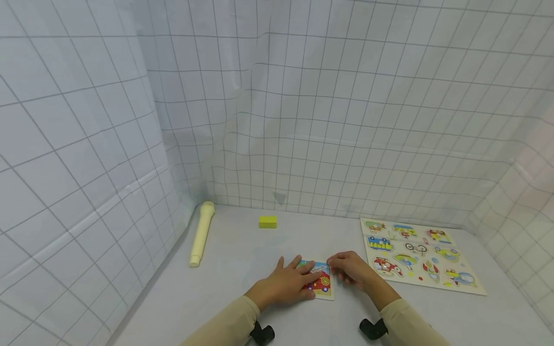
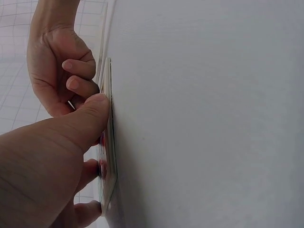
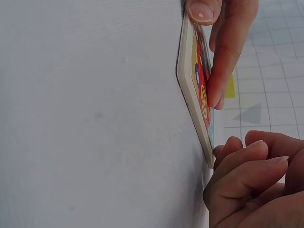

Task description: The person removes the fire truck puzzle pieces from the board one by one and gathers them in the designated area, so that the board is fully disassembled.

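A small picture puzzle board (image 1: 323, 284) with a red vehicle on it lies flat on the table. My left hand (image 1: 287, 283) rests across its left part with the fingers spread, hiding much of the picture. In the left wrist view the left thumb (image 2: 92, 116) lies on the board's near edge. At the far right corner is my right hand (image 1: 352, 270), its fingers curled and the thumb and index finger at that corner. The right wrist view shows the board's pale edge (image 3: 186, 85) low against the table, beside the curled right fingers (image 3: 242, 164).
A larger board (image 1: 426, 257) with several vehicle pictures lies to the right. Behind the hands sits a yellow block (image 1: 267, 222). A cream-coloured stick with a wider end (image 1: 202, 235) lies at the left. Grid-patterned white sheets (image 1: 303, 105) enclose the table.
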Available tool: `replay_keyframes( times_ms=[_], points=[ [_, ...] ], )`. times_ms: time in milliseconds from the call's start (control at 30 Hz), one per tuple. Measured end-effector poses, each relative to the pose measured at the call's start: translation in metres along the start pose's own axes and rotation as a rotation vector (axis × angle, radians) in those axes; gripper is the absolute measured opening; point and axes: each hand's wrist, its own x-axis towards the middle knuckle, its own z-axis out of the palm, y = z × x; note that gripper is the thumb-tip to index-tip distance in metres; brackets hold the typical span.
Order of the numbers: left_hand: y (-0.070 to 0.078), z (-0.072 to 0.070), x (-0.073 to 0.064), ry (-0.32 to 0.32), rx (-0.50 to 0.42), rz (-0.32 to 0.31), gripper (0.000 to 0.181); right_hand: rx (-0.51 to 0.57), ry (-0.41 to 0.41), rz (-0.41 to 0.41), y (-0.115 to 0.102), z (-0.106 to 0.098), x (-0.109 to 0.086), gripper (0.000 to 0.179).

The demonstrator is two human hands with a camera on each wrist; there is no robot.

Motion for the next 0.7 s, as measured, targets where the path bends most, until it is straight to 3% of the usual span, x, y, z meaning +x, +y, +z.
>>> replay_keyframes(
  times_ms=[433,700],
  points=[
    [0.0023,0.0036,-0.0032,-0.014,-0.02,-0.01,0.06,0.061,0.002,0.017,0.0005,0.0013,0.0003,0.027],
    [-0.0005,0.0032,-0.0011,-0.001,-0.022,-0.016,0.06,0.047,0.015,-0.013,-0.0041,0.0025,0.0018,0.027]
  ],
)
